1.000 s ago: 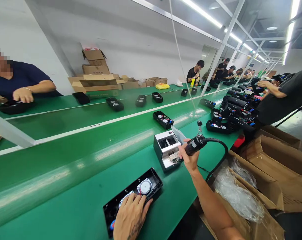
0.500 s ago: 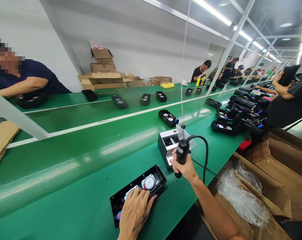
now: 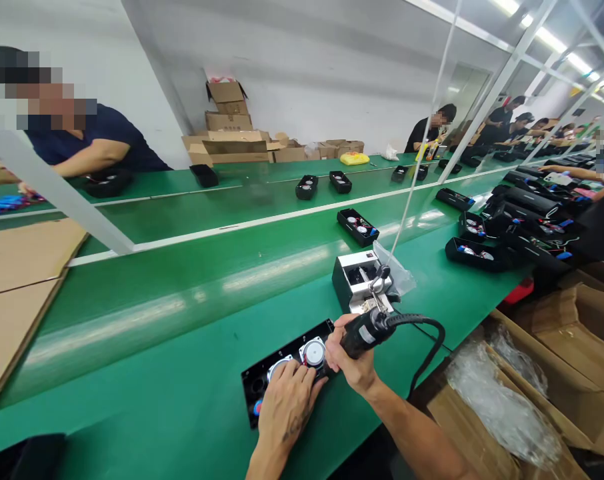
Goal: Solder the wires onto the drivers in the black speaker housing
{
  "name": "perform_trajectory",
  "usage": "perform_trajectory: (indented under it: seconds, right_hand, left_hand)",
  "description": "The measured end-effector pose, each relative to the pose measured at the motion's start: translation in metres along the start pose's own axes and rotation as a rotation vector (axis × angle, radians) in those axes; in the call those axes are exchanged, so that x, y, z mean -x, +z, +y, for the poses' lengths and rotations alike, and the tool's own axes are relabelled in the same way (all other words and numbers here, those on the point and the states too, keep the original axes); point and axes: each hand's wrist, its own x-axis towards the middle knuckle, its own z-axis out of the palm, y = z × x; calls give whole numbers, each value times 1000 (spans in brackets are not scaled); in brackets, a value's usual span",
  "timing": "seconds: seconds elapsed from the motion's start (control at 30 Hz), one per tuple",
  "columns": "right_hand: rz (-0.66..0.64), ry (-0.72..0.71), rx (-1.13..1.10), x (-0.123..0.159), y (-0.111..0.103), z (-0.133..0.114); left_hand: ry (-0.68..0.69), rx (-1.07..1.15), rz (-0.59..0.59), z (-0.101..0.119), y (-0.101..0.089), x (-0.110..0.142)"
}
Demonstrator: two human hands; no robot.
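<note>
At the far left edge, a flat sheet of cardboard (image 3: pixel 17 300) beside the line, and beyond it a co-worker in a navy shirt (image 3: pixel 99 137), one forearm reaching toward a dark housing. Along the back wall, a stack of cardboard boxes (image 3: pixel 227 127) and a yellow bag (image 3: pixel 355 159). Two lanes of green conveyor belt (image 3: pixel 147 333) running off to the right, split by a white rail, with wide bare room on the near lane left of the hands but only a narrow strip between them and the front edge. At least six black housings spaced along the far lane. At mid-belt, a black speaker housing (image 3: pixel 282 380) lying open and face up near the front edge, with two round speaker drivers inside, one (image 3: pixel 314 353) in plain view and the other partly under the left hand (image 3: pixel 286 403), which is spread and pressing down on the housing. Right beside it and almost touching, the right hand (image 3: pixel 352 357) closed around an electric screwdriver (image 3: pixel 367 337) — tip hidden behind the fingers. Just beyond, a white-topped bench unit (image 3: pixel 357 280) and a clear plastic bag (image 3: pixel 395 270), close together. Further right, three more black trays (image 3: pixel 475 253) and a crowded pile of housings (image 3: pixel 527 213); below them, an open carton (image 3: pixel 502 407) lined with plastic wrap.
</note>
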Motion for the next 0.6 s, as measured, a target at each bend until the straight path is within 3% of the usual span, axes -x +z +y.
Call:
perform_trajectory:
  seconds: [0.3, 0.6]
  right_hand:
    - [15, 8, 37, -1, -1, -4]
    - [-30, 39, 86, 6, 3, 9]
  left_hand:
    - [3, -15, -9, 0, -1, -1]
    - [8, 28, 15, -2, 2, 1]
